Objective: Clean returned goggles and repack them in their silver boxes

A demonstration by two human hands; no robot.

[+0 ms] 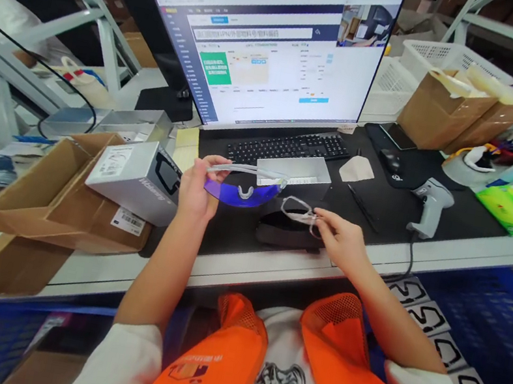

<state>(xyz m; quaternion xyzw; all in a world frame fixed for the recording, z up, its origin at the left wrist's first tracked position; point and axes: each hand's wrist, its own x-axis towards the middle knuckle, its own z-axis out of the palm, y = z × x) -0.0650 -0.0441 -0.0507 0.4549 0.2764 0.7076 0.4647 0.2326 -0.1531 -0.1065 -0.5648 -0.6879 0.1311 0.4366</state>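
Pinched in my left hand (201, 187) is a pair of blue-lensed glasses (252, 195) with pale, clear-looking temples, held above the desk. My right hand (338, 236) grips a clear eyeglass frame (297, 210) by its bridge or side; exactly where is hard to see. Below that frame a black glasses case (277, 229) rests on the dark mat. An open silver-white box (313, 169) lies behind both pairs, in front of the keyboard. To the left of my left hand, a silver printed box (133, 177) leans on a cardboard box (71, 199).
A lit monitor (281, 51) and a keyboard (289, 148) stand at the back. On the right are a mouse (391, 161), a barcode scanner (431, 206), a black pen-like tool (363, 207) and cardboard boxes (442, 112). Blue crates (498, 340) sit below the desk edge.
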